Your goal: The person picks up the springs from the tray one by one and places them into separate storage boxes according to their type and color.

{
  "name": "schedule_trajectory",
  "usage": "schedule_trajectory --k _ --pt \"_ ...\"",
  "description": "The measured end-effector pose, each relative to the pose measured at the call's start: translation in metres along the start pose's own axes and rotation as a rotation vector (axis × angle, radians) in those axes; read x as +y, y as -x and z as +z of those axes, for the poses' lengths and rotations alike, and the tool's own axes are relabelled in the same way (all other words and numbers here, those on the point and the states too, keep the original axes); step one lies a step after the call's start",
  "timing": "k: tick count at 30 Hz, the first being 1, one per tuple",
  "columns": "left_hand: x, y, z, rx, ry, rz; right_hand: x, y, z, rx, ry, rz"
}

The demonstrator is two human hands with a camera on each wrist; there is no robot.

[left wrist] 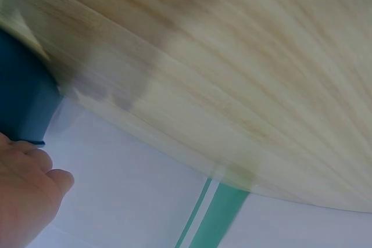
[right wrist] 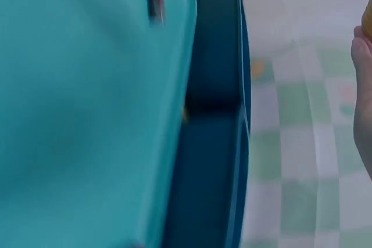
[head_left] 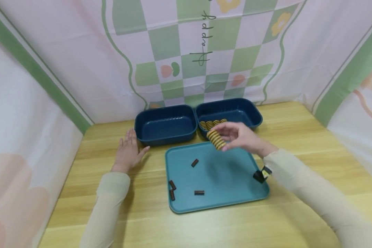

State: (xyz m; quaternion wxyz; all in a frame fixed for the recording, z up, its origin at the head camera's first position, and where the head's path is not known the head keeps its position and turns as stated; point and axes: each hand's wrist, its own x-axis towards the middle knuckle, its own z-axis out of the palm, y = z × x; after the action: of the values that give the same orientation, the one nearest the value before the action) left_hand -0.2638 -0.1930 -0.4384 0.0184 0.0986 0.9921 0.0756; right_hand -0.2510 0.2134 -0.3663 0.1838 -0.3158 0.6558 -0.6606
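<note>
My right hand (head_left: 240, 136) pinches a yellow-and-black ringed cylinder (head_left: 216, 139), like a thick coil, between thumb and fingers. It is raised over the back edge of a teal tray (head_left: 229, 187), just in front of the right navy bin (head_left: 251, 115). Inside that bin, several like cylinders (head_left: 209, 124) lie in a row at the near left. Fingers straight, my left hand (head_left: 127, 153) rests on the table beside the left navy bin (head_left: 165, 125), fingertips at its left wall. In the right wrist view the right hand (right wrist: 364, 100) shows only at the edge.
Several small dark ridged coils lie on the tray: one near the back (head_left: 195, 163), one near the front (head_left: 199, 193), others by the left rim (head_left: 172, 185). Both bins stand side by side against a patterned curtain (head_left: 161, 41) at the back of the wooden table (head_left: 148, 213).
</note>
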Motion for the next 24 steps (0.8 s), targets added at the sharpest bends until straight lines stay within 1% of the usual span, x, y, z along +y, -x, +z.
schedule_trajectory --k 2,5,7,8,9,11,12,14,16,18,20,24 --pt "0.000 0.000 -0.001 0.003 0.003 -0.002 -0.003 -0.009 -0.018 0.073 0.089 0.064" --pt "0.000 0.000 -0.002 0.004 0.006 0.000 -0.004 -0.023 -0.047 0.173 0.312 0.162" --pt "0.000 0.000 -0.001 0.000 -0.001 -0.001 -0.001 -0.031 -0.065 0.218 0.479 0.222" --pt "0.000 0.000 -0.001 -0.001 -0.005 -0.001 0.001 -0.034 -0.073 0.228 0.580 0.249" --pt "0.000 0.000 -0.001 -0.002 -0.006 -0.001 0.004 -0.036 -0.081 0.228 0.691 0.269" --pt "-0.002 0.000 0.000 0.001 -0.007 -0.001 0.011 -0.043 -0.093 0.190 0.908 0.293" --pt "-0.002 -0.001 0.000 0.004 -0.008 -0.001 0.016 -0.045 -0.098 0.156 1.022 0.303" --pt "-0.003 -0.001 0.001 0.011 -0.016 0.002 0.025 -0.048 -0.105 0.074 1.193 0.328" --pt "-0.003 -0.001 0.001 0.018 -0.027 0.008 0.035 -0.051 -0.108 -0.002 1.276 0.349" --pt "-0.002 -0.002 0.001 0.021 -0.036 0.013 0.043 -0.052 -0.109 -0.055 1.296 0.377" --pt "-0.002 -0.002 0.002 0.016 -0.034 0.014 0.051 -0.054 -0.108 -0.080 1.300 0.392" --pt "-0.001 -0.002 0.002 0.004 -0.030 0.001 0.060 -0.056 -0.109 -0.087 1.304 0.411"
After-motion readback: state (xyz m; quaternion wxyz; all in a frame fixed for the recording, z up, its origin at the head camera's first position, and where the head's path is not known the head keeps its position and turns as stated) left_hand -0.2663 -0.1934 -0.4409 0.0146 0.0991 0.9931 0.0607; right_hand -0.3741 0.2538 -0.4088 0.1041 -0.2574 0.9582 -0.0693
